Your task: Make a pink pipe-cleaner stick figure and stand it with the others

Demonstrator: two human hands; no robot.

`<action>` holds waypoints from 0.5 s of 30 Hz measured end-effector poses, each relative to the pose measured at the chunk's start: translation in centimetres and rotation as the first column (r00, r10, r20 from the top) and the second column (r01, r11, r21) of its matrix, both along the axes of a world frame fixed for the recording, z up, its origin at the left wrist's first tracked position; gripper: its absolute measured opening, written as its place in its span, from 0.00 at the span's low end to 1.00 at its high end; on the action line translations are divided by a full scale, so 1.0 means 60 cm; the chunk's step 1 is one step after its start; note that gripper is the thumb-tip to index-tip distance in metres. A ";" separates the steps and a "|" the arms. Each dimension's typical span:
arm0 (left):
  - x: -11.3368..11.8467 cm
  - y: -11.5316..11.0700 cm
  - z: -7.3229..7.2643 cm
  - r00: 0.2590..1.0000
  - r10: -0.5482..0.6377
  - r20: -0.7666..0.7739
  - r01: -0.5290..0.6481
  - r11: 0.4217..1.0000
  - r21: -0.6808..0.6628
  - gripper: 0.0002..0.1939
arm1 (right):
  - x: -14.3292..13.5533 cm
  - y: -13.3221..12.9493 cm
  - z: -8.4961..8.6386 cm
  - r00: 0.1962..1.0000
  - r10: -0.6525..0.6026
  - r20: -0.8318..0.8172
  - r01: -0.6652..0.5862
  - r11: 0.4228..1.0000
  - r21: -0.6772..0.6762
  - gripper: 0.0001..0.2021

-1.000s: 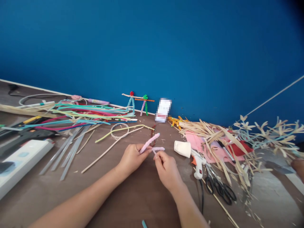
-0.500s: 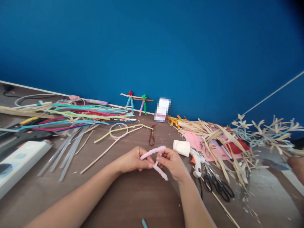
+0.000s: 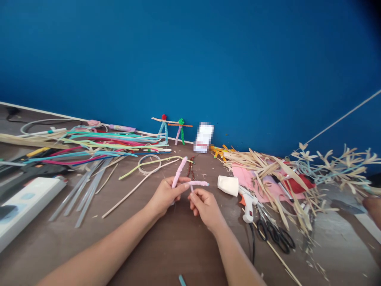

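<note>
Between my hands is a pink pipe cleaner piece (image 3: 179,172), with two thick, wound arms; one points up and away, the other to the right. My left hand (image 3: 168,194) pinches it near the bend, thumb on top. My right hand (image 3: 203,205) is closed on a thin pink end just below the right-pointing arm. Beyond my hands lies a string of brown beads (image 3: 192,171), partly hidden by the pink piece. Against the wall stand two pipe cleaner figures, one with a red head (image 3: 164,118) and one with a green head (image 3: 181,122).
Colourful pipe cleaners (image 3: 98,139), clear glue sticks (image 3: 89,198) and a white power strip (image 3: 29,206) lie left. To the right are a glue gun (image 3: 249,208), black-handled scissors (image 3: 275,236), a white cup (image 3: 228,185) and dried strips (image 3: 262,163). A blue wall (image 3: 190,63) rises behind.
The pink piece has been turned: its longer arm now points up and away, the other to the right. My right hand has moved slightly left and lower.
</note>
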State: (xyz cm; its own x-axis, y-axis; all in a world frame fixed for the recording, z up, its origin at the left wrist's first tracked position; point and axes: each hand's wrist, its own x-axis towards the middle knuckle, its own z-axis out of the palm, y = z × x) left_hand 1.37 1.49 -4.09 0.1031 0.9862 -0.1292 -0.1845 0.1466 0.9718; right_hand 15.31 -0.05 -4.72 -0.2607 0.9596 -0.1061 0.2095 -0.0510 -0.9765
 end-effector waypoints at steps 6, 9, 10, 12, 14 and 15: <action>-0.001 -0.003 0.003 0.968 0.049 -0.248 -0.029 0.996 0.084 0.14 | -0.001 -0.017 0.020 0.912 -0.104 0.396 -0.077 0.906 0.416 0.11; -0.003 -0.002 -0.002 0.941 0.012 -0.338 0.045 0.986 0.163 0.13 | 0.005 -0.020 0.032 0.871 -0.170 0.460 -0.094 0.863 0.497 0.11; -0.003 -0.001 -0.004 0.932 -0.004 -0.362 0.074 0.981 0.179 0.13 | 0.007 -0.019 0.034 0.869 -0.186 0.459 -0.087 0.855 0.511 0.11; -0.005 0.000 -0.008 0.906 -0.037 -0.422 0.128 0.974 0.188 0.13 | 0.013 -0.016 0.037 0.866 -0.219 0.450 -0.064 0.843 0.534 0.10; -0.006 0.000 -0.009 0.874 -0.079 -0.480 0.180 0.969 0.169 0.13 | 0.021 -0.010 0.037 0.866 -0.253 0.432 -0.035 0.830 0.556 0.09; -0.007 0.000 -0.008 0.859 -0.105 -0.501 0.208 0.966 0.155 0.13 | 0.025 -0.006 0.037 0.870 -0.262 0.417 -0.021 0.827 0.562 0.08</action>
State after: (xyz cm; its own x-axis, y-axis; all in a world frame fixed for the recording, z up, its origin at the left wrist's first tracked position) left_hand 0.93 1.47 -4.58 0.2334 0.9723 -0.0086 0.3263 -0.0700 0.9427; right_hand 16.78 -0.41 -2.52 -0.1946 0.9144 0.3550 0.6639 0.3892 -0.6385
